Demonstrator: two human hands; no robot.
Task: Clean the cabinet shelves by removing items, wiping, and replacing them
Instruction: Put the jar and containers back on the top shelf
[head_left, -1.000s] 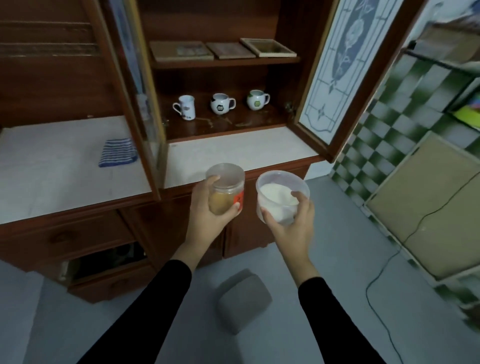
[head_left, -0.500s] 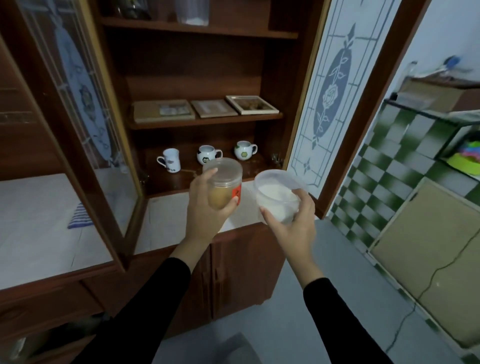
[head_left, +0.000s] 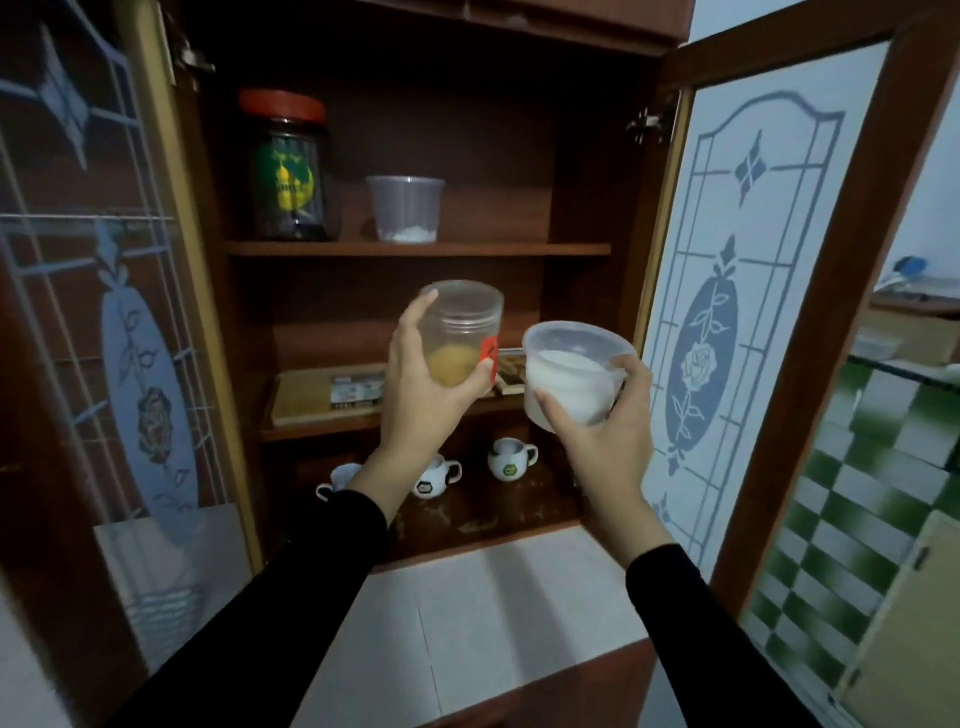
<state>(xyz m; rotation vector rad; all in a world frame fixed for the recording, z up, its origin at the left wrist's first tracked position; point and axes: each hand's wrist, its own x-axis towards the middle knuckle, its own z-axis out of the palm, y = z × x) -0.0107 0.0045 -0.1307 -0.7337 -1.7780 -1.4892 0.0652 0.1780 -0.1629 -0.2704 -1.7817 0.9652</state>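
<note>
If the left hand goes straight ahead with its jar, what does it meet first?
Probably the cabinet's back panel: the left hand and its jar face the open gap above the flat boxes. Depth is unclear.

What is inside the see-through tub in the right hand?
White powder fills much of the tub. The right hand wraps its bottom, so that part is hidden.

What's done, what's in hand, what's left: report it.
Done: a red-lidded jar and clear cup stand on the top shelf; wiping cannot be judged. In hand: the left hand grips a clear jar, the right hand a white tub, both before the open cabinet. Left: shelving these two.
</note>
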